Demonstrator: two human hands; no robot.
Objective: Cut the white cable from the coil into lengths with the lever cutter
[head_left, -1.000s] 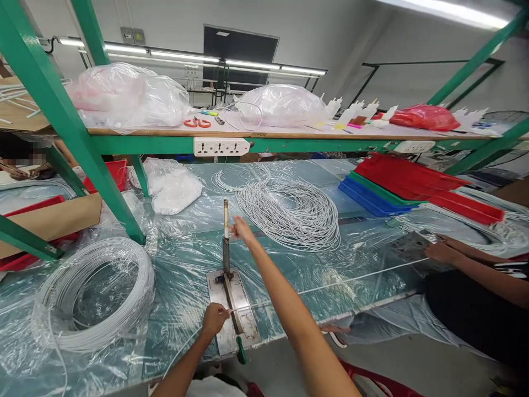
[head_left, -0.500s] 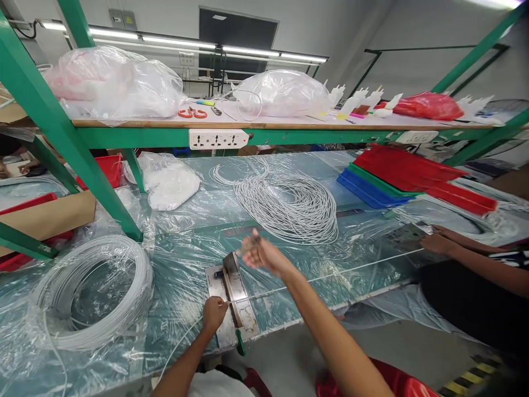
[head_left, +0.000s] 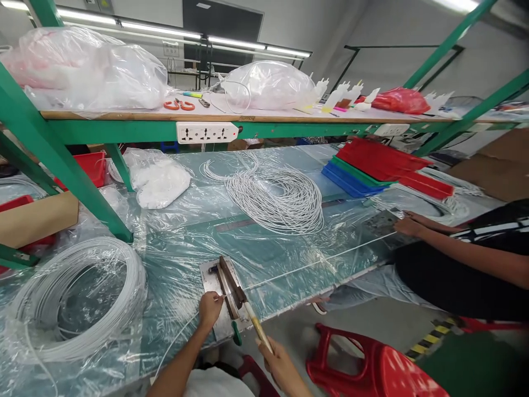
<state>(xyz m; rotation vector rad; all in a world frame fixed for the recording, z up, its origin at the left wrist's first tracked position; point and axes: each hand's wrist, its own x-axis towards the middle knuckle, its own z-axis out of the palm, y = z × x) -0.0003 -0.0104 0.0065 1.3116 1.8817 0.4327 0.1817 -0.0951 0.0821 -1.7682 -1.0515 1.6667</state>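
Note:
My left hand [head_left: 210,310] is closed, pinching a thin white cable [head_left: 179,333] at the left side of a lever cutter's metal base [head_left: 211,283]. Lower right of it, my right hand [head_left: 278,361] wraps round the long pale handle [head_left: 258,325] of that cutter. The dark blade arm [head_left: 231,280] lies low over the base. A short green handle [head_left: 236,333] sticks out at the cutter's front end. From the cutter's right side a taut white length [head_left: 318,263] runs to a co-worker's hands [head_left: 407,223] beside a metal plate.
A coil of cable [head_left: 78,298] lies at the left, and a loose bundle of cut lengths [head_left: 275,201] farther back. Red, green and blue trays [head_left: 355,179] are stacked at the back right. A green shelf frame [head_left: 140,131] spans the table. A red stool [head_left: 367,366] stands below.
My right hand has come down toward me with the cutter's handle, and the blade arm has dropped from raised to low. My left hand stays by the cutter. The view has shifted slightly right.

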